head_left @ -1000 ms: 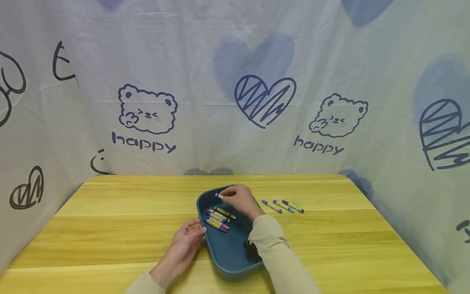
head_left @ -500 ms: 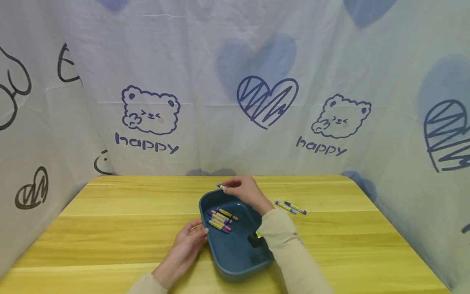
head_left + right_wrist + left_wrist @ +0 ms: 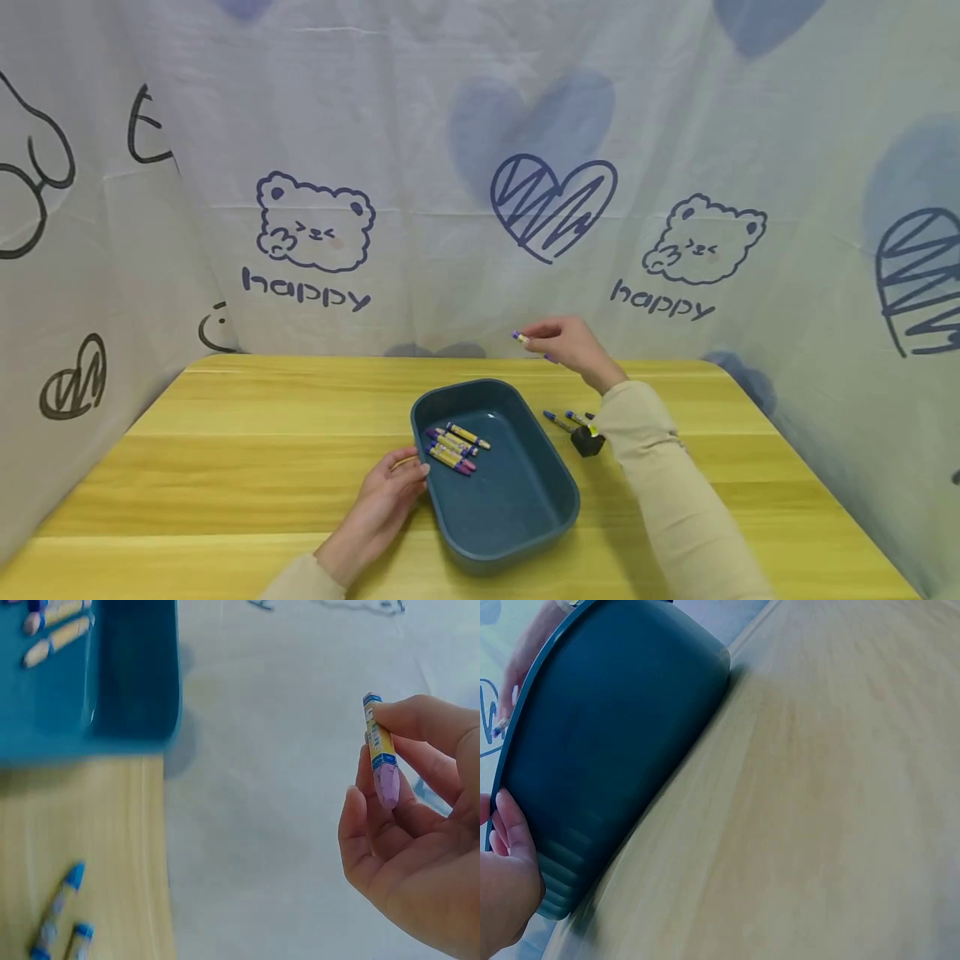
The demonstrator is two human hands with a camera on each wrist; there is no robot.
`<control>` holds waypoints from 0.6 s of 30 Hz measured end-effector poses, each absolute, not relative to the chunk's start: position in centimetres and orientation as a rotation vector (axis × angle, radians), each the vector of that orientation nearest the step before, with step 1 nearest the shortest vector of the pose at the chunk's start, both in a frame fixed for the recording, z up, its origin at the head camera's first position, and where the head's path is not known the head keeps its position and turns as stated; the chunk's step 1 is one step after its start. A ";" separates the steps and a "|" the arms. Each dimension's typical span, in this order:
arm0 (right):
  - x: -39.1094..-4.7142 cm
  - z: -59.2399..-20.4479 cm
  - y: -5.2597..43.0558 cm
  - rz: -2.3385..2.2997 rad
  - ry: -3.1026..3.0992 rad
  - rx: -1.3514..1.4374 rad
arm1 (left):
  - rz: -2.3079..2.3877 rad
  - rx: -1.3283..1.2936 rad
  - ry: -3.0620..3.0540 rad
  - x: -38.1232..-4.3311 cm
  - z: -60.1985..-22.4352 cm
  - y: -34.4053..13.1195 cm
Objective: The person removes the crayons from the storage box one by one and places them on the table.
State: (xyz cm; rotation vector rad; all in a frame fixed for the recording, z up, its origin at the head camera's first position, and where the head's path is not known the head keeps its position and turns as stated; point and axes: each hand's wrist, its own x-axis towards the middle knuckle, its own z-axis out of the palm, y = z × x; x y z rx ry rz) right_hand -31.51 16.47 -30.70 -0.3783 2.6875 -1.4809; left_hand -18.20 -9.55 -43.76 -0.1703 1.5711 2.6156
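My right hand (image 3: 573, 346) is raised beyond the far right of a dark teal bin (image 3: 502, 521). Between its thumb and fingers it pinches a lilac crayon (image 3: 382, 746) with a yellow and blue wrapper. On the bin's left rim, my left hand (image 3: 382, 500) holds on, thumb at the edge and fingers against the outer wall. Several crayons (image 3: 453, 450) lie bunched at the left inside the bin, some with purple or pink tips. Right of the bin, blue crayons (image 3: 56, 911) lie on the table, partly hidden by the right wrist in the head view.
The bin stands on a yellow wood-grain table (image 3: 247, 467). A pale curtain (image 3: 435, 283) printed with hearts and bears hangs behind the table and along both sides. A small black wrist camera (image 3: 588, 442) sits under the right sleeve.
My right hand has lifted from the bin's far end and moved up and to the right, still pinching the crayon. My left hand has stayed on the rim.
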 end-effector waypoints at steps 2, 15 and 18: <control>-31.7 -31.1 17.5 -1.476 2.695 -0.372 | 2.619 -0.168 1.570 -18.2 -43.8 -9.6; -31.2 -37.1 23.1 -1.357 2.829 -0.197 | 2.620 -0.169 1.569 -18.4 -43.9 -9.6; -31.1 -38.4 24.6 -1.343 2.866 -0.203 | 2.619 -0.173 1.565 -18.4 -43.9 -9.6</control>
